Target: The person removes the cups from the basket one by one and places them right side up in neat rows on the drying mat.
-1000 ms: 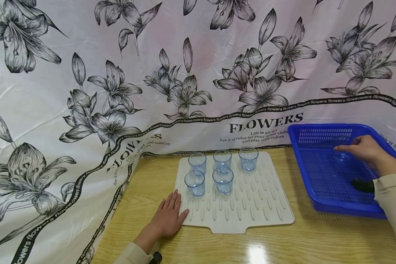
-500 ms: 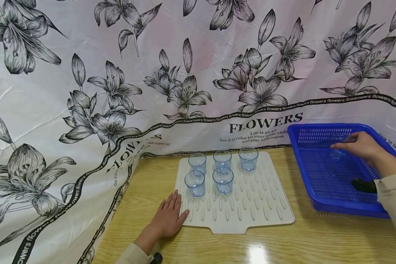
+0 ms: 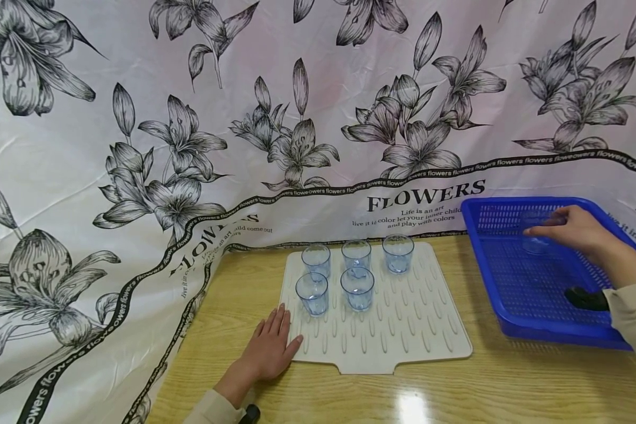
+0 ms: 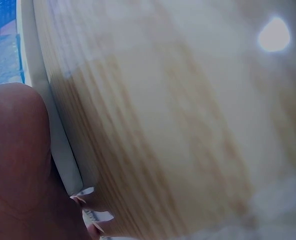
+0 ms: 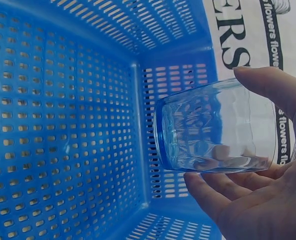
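My right hand (image 3: 583, 232) grips a clear glass (image 5: 213, 130) between thumb and fingers, over the far part of the blue plastic basket (image 3: 490, 288). In the right wrist view the fingers curl along the glass's side, its thick base pointing at the basket. My left hand (image 3: 267, 347) lies flat with straight fingers at the left edge of the white ribbed draining mat (image 3: 424, 330), its fingertips and thumb touching that edge. Several glasses stand upright on the mat, among them a front-left glass (image 3: 312, 294), a front-middle glass (image 3: 357, 290) and a back-right glass (image 3: 398, 254).
A wooden table (image 3: 487, 388) carries the mat and the basket. Behind it hangs a white curtain (image 3: 275, 141) with black flower prints, which also closes off the left side. A black strap (image 3: 587, 299) sits at the right wrist.
My right hand has risen slightly and shifted a little left with the glass, still within the basket's outline. The left hand and the glasses on the mat have stayed in place.
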Motion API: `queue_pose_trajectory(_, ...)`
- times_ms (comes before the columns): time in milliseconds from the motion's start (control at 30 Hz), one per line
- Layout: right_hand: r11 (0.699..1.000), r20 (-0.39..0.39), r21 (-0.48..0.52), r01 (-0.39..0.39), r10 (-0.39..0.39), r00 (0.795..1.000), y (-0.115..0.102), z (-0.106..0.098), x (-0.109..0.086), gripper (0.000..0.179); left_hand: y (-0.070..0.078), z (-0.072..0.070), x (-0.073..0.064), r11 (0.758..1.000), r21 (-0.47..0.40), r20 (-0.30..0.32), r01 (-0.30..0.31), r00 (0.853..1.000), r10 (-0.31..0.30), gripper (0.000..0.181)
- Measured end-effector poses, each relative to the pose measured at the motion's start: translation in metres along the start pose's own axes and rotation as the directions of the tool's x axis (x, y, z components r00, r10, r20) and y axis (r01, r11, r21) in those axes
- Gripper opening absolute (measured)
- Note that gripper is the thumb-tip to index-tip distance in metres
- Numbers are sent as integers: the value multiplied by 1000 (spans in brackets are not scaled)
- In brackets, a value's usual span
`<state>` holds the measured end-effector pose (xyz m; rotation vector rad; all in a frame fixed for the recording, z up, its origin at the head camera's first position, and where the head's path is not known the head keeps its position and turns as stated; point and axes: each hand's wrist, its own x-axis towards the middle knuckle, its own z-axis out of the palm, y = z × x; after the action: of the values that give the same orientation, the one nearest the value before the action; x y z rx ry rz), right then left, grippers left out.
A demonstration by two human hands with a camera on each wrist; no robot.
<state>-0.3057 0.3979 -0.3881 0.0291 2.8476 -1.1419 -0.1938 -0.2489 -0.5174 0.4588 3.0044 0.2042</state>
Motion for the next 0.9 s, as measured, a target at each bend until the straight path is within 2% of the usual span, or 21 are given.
queue_pose_trajectory(900, 999, 23, -17, 49, -49, 999, -25, 3, -12, 116, -1, -2, 3, 1000, -7, 26, 8, 1000, -8, 79)
